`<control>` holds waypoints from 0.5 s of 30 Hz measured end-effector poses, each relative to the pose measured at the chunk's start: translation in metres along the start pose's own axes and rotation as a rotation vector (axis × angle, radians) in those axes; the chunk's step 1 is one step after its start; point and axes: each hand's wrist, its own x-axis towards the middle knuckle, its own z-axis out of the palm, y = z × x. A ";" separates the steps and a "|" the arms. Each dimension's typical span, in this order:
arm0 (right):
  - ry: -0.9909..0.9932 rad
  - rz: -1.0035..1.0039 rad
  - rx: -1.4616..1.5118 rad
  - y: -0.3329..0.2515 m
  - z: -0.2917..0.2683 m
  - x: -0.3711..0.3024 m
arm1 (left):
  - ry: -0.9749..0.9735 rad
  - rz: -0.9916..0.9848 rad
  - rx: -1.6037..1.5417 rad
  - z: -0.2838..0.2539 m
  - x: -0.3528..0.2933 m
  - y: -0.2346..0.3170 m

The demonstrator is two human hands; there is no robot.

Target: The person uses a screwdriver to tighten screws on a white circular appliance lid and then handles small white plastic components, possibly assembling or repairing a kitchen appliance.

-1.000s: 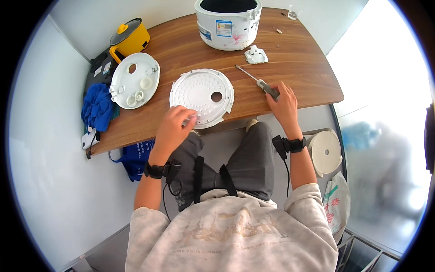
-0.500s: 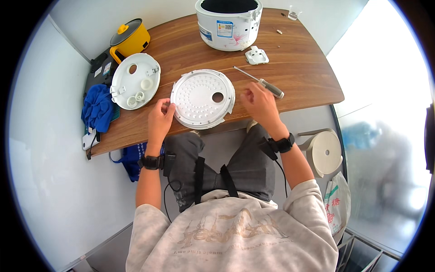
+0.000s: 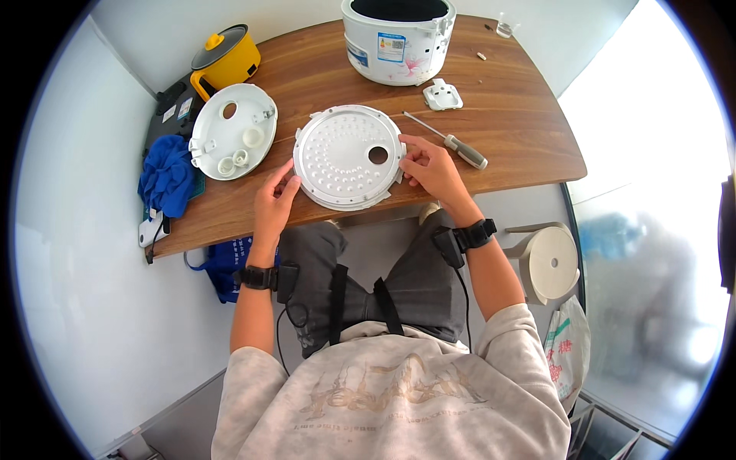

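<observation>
Left hand (image 3: pixel 272 204) and right hand (image 3: pixel 433 169) touch opposite sides of a round, dimpled, silvery metal-looking disc (image 3: pixel 341 149), can't tell if gripping. It's right by the brown wood-grain counter (image 3: pixel 521 126)'s front edge, so a lopsided lift could dump it.

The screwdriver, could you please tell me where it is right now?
In the head view, the screwdriver lies on the right part of the wooden table, below the small white bracket and beside the right hand.

silvery dotted disc (image 3: pixel 337 157), yellow pot (image 3: pixel 234 70), pink-flowered white cooker (image 3: pixel 396 65).
</observation>
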 end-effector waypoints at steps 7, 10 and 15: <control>0.045 -0.072 0.032 0.004 0.001 -0.002 | 0.010 -0.002 -0.053 0.001 -0.005 0.011; 0.035 -0.065 0.030 -0.001 0.002 -0.005 | -0.009 -0.023 -0.103 -0.001 -0.007 0.012; -0.006 -0.049 0.110 -0.005 0.000 -0.006 | -0.018 -0.011 -0.191 -0.003 -0.007 0.010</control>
